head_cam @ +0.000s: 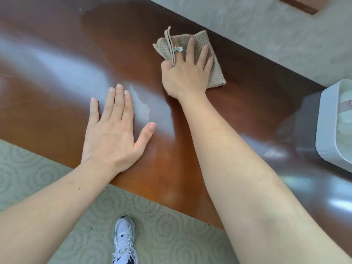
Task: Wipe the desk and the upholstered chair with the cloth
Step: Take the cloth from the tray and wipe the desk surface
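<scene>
The desk (57, 77) is a glossy reddish-brown wooden top that fills most of the view. A folded beige textured cloth (214, 73) lies near the desk's far edge. My right hand (185, 73) presses flat on the cloth, with one fold pinched between thumb and forefinger. Resting flat on the bare wood near the front edge, my left hand (112, 130) has its fingers spread and holds nothing. A damp, darker patch shows on the wood to the left of the cloth. No upholstered chair is in view.
A white plastic bin (327, 128) stands on the desk at the right edge. Patterned pale carpet (171, 225) lies in front of and beyond the desk. My white sneaker (124, 241) is on the carpet below. A brown object (299, 4) sits on the floor at the top right.
</scene>
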